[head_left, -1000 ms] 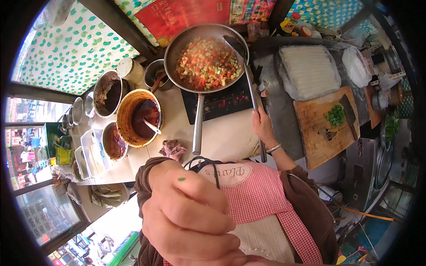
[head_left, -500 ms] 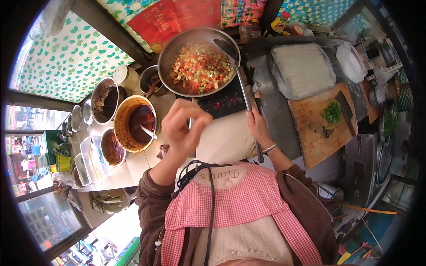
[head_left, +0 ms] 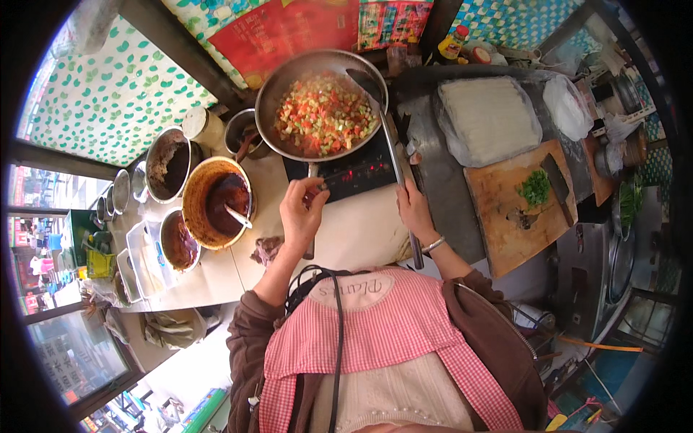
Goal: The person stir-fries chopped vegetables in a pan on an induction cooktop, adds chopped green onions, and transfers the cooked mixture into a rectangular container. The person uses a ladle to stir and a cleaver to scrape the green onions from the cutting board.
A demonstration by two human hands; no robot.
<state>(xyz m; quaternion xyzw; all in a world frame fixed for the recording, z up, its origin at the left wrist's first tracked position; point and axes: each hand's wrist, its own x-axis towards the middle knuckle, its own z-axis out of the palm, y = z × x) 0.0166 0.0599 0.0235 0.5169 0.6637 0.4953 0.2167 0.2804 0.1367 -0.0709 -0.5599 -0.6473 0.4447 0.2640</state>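
Note:
A steel frying pan (head_left: 268, 130) full of diced red, green and pale vegetables (head_left: 325, 115) sits on a black induction cooktop (head_left: 354, 177). My right hand (head_left: 416, 213) grips the long handle of a metal spatula (head_left: 390, 141), whose dark blade rests inside the pan's right side. My left hand (head_left: 300, 216) is over the pan's handle, near side of the pan, hiding its middle. Its fingers are curled with thumb and forefinger close together; whether they hold the handle or something small is hidden.
On the left stand a pot of dark red sauce with a white spoon (head_left: 191, 191), a smaller sauce bowl (head_left: 173, 238) and other pots. To the right lie a cutting board (head_left: 505, 231) with chopped greens (head_left: 535, 187) and a cleaver (head_left: 558, 187), and a bagged white slab (head_left: 491, 115).
My left hand has come down from a raised position toward the pan's handle, and its fingers have turned toward the pan. My right hand still holds the spatula, almost unmoved.

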